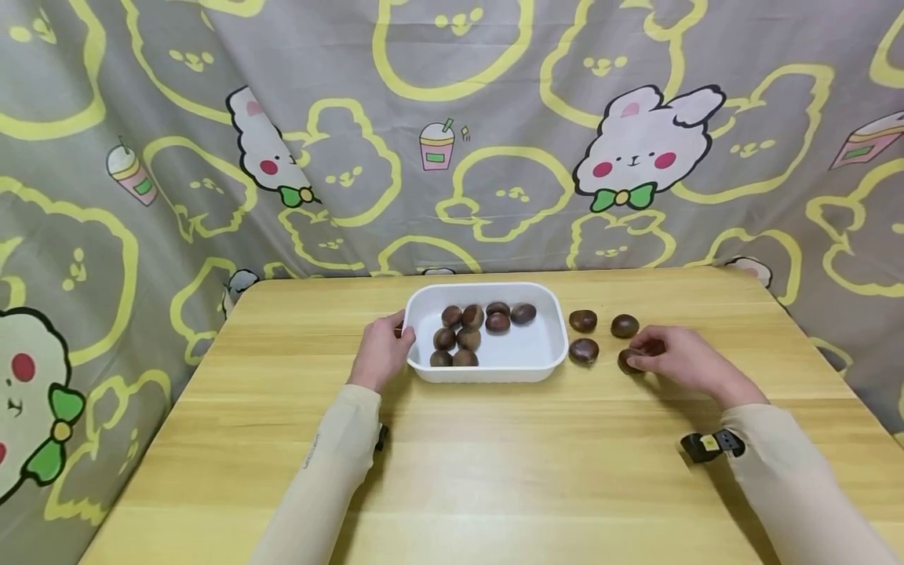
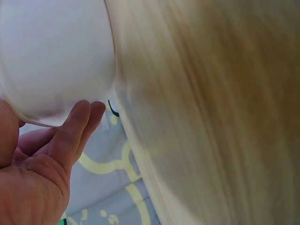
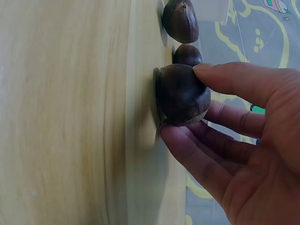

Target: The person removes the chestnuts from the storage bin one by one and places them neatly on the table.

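A white rectangular tray (image 1: pixel 519 375) holds several brown chestnuts (image 1: pixel 469 339), mostly toward its left and back. At the tray's left end my left hand (image 1: pixel 381 351) grips the rim, thumb at the edge and fingers along the outer wall (image 2: pixel 61 61). To the right of the tray, my right hand (image 1: pixel 681 361) pinches a dark chestnut (image 3: pixel 183 93) between thumb and fingers, low at the tabletop. Three other chestnuts lie between that hand and the tray: one near the front (image 1: pixel 584 351), one behind it (image 1: pixel 583 321), and one at the back right (image 1: pixel 625 326).
Everything stands on a light wooden table (image 1: pixel 480 471). A grey curtain (image 1: pixel 494 118) with yellow outlines and rabbit figures hangs along the table's back edge and left side. A dark camera (image 1: pixel 712 446) is strapped at the right wrist.
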A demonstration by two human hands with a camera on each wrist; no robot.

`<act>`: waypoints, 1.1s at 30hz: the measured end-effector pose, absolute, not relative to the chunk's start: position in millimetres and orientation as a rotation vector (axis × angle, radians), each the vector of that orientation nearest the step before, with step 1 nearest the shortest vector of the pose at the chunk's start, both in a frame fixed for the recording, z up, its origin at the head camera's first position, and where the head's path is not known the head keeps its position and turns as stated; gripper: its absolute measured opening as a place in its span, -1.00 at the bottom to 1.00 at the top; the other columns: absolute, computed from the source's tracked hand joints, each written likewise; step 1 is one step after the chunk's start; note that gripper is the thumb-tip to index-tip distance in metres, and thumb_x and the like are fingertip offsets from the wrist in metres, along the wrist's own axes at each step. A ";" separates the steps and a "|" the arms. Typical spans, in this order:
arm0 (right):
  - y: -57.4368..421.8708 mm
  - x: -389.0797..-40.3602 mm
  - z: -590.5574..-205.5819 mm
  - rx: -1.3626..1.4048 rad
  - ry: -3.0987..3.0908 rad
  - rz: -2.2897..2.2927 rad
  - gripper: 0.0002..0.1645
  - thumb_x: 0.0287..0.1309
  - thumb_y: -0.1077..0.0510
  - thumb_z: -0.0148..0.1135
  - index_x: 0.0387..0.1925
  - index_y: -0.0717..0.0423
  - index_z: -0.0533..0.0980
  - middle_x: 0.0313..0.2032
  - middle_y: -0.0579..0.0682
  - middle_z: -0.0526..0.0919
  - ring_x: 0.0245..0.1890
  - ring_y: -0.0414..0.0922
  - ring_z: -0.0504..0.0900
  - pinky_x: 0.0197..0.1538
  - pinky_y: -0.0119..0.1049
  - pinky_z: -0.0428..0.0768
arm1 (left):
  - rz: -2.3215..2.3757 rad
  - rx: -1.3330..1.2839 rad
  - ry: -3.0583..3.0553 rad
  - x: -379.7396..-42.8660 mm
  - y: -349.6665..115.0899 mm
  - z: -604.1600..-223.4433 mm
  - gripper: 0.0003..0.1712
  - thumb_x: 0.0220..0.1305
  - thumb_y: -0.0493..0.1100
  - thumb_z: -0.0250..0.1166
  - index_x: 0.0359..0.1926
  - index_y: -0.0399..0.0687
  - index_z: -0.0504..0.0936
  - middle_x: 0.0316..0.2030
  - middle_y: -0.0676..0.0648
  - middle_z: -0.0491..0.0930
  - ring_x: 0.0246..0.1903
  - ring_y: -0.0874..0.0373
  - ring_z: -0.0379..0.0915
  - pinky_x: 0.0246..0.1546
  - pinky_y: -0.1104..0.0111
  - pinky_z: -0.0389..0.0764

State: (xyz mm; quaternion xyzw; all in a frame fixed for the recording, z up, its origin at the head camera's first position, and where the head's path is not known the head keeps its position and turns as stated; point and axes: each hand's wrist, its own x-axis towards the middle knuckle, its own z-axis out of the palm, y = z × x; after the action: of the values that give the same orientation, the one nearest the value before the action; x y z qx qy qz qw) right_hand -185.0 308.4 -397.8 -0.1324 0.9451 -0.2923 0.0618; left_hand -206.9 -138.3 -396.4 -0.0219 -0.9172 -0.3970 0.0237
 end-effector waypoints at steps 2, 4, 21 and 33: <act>308.3 -184.7 -399.8 -0.396 2.850 -0.888 -0.71 0.16 0.05 0.39 -0.18 0.16 0.63 -0.34 -0.09 0.64 -0.28 -0.11 0.56 -0.18 -0.18 0.50 | -1.227 -0.074 -2.834 -205.6 -139.4 -397.5 -0.52 0.39 -0.25 0.09 0.29 -0.28 0.47 -0.04 -0.29 0.63 -0.07 -0.05 0.60 -0.09 0.20 0.61; 309.0 -184.4 -401.2 -0.393 2.844 -0.896 -0.71 0.17 0.05 0.38 -0.16 0.16 0.63 -0.33 -0.09 0.64 -0.27 -0.10 0.56 -0.20 -0.22 0.51 | -1.226 -0.080 -2.833 -205.2 -139.8 -398.0 -0.52 0.39 -0.25 0.08 0.29 -0.28 0.47 -0.04 -0.29 0.63 -0.07 -0.05 0.60 -0.09 0.20 0.61; 306.7 -183.2 -387.1 -0.390 2.963 -1.007 -0.66 0.21 0.11 0.34 -0.04 0.21 0.59 -0.17 0.08 0.65 -0.18 0.01 0.57 -0.12 -0.24 0.52 | -1.200 -0.091 -2.832 -206.4 -138.9 -397.1 -0.53 0.38 -0.28 0.09 0.27 -0.33 0.47 -0.05 -0.31 0.63 -0.09 -0.05 0.60 -0.11 0.21 0.62; 259.1 -191.8 -372.0 -0.502 2.895 -1.298 -0.71 0.23 0.22 0.31 -0.04 0.26 0.57 -0.18 0.10 0.66 -0.19 -0.03 0.58 -0.13 -0.49 0.52 | -1.204 -0.068 -2.835 -206.0 -137.2 -396.8 -0.53 0.37 -0.28 0.08 0.26 -0.31 0.48 -0.07 -0.31 0.64 -0.10 -0.04 0.60 -0.13 0.22 0.63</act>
State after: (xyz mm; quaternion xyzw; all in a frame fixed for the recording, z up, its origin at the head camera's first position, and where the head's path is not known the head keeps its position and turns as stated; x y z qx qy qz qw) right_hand -191.8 259.1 -372.0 -0.1564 0.9007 -0.4039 -0.0351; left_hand -206.0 -137.2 -396.8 -0.0222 -0.9198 -0.3906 0.0305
